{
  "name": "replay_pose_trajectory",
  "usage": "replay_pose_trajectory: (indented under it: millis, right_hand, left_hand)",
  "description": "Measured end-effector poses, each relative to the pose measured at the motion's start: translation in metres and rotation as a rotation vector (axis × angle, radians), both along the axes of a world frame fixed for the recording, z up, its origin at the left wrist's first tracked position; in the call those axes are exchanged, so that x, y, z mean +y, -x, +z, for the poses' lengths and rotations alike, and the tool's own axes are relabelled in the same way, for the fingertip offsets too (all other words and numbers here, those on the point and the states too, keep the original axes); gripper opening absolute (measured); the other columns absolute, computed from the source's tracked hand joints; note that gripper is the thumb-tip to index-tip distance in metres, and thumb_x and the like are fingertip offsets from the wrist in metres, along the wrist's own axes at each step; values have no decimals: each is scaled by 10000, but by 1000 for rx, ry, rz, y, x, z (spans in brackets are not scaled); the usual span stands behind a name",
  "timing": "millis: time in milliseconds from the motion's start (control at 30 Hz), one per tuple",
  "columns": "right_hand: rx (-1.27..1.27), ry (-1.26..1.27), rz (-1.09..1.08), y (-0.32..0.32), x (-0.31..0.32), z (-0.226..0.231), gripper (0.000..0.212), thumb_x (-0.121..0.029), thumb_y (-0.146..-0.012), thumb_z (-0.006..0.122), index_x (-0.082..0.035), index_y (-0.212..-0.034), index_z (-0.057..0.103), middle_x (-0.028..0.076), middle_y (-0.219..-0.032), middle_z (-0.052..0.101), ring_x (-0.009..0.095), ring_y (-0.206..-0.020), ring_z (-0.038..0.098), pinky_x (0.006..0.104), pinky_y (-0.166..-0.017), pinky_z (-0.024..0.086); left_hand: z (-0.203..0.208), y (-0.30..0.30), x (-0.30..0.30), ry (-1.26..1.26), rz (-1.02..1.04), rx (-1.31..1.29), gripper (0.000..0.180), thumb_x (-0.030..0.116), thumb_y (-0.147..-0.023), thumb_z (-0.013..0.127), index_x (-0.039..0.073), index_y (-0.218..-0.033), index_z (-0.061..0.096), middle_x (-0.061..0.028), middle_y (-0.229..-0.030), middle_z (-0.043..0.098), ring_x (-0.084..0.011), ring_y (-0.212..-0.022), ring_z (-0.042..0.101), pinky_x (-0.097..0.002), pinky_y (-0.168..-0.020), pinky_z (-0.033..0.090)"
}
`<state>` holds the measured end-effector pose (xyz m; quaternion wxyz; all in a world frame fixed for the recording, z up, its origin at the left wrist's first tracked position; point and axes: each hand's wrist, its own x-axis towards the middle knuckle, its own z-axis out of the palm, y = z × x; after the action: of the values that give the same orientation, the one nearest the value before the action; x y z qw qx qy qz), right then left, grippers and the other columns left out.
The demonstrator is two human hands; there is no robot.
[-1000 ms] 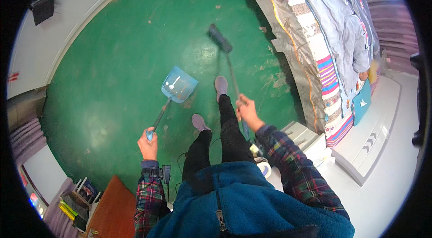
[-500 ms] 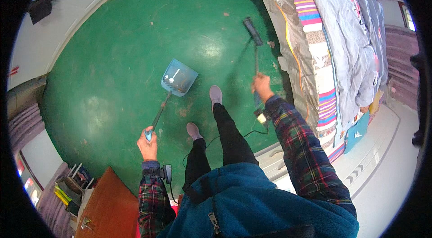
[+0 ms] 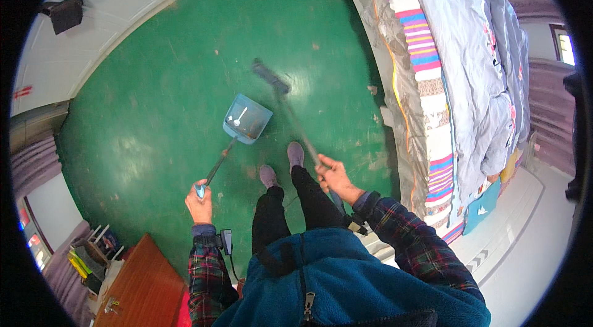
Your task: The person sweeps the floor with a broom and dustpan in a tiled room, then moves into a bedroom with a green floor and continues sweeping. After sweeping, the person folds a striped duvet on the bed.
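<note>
My left hand (image 3: 199, 205) is closed round the handle of a light-blue dustpan (image 3: 256, 122), whose pan rests on the green floor ahead of my feet. A white plastic spoon (image 3: 240, 117) and small bits of litter lie in the pan. My right hand (image 3: 335, 180) grips the long handle of a broom (image 3: 272, 77). The dark broom head, blurred by motion, is just beyond the dustpan's far right corner, apart from it.
On the right stands a bed (image 3: 457, 80) with striped covers and a grey quilt. White cabinets (image 3: 117, 6) line the far left. A brown wooden board (image 3: 142, 277) is at the near left, beside a small cluttered rack (image 3: 96, 253). Small scraps dot the floor.
My right hand has come left and nearer to me, and the broom head has swung left from beside the bed toward the dustpan. The dustpan has barely moved.
</note>
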<state>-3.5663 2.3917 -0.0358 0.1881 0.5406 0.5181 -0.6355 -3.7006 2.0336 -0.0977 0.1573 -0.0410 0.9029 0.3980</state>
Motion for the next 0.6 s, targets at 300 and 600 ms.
replay_pose_trajectory:
  millis: [300,600]
  right_hand:
    - [203,-383,-288,106,182,-85,88,-43,-840,509,-6,-916,486,110,-575,502,181,-384,459,333,-343,369]
    - [261,-313,-77,152,64,-126,282,-182,-911,470,-70,-651,473,50,-500,441,220,-379,457,367,-350,365]
  left_hand:
    - [-20,80,-3,-26,55,-29,171,94,-776,596,15,-909,666,-67,-576,490,-105,-545,464,-297,-532,407]
    - [-58,158,20,-51,-8,41,173,73,-767,580,24,-909,665,-82,-568,480,-136,-527,460,-315,-536,400]
